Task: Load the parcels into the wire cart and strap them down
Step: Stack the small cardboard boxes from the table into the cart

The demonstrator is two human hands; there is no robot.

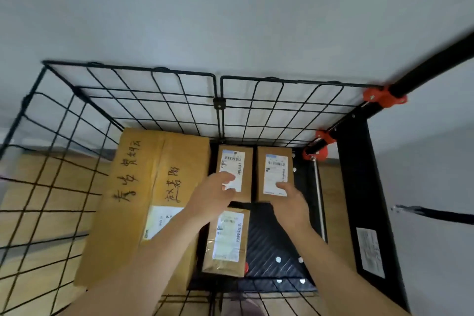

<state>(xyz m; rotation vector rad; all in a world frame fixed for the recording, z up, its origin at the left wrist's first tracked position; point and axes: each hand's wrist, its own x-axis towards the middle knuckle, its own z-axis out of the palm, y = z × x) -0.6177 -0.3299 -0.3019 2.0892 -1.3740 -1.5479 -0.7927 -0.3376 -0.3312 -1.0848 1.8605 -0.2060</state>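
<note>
I look down into a black wire cart (218, 108) with a dark ribbed floor. A large brown carton (143, 187) with handwritten characters fills its left side. Two small brown parcels with white labels stand side by side at the far end: the left one (237, 161) and the right one (273, 161). A third small parcel (227, 241) lies nearer me. My left hand (214, 194) rests with its fingers on the near end of the left small parcel. My right hand (292, 200) touches the near end of the right small parcel with straight fingers.
Red plastic clamps (383, 96) join the cart's right frame to a black pole (431, 69). A thin metal rod (319, 195) runs along the right side. Bare ribbed floor (272, 246) lies near right. A pale wall stands behind, and wood flooring shows through the left mesh.
</note>
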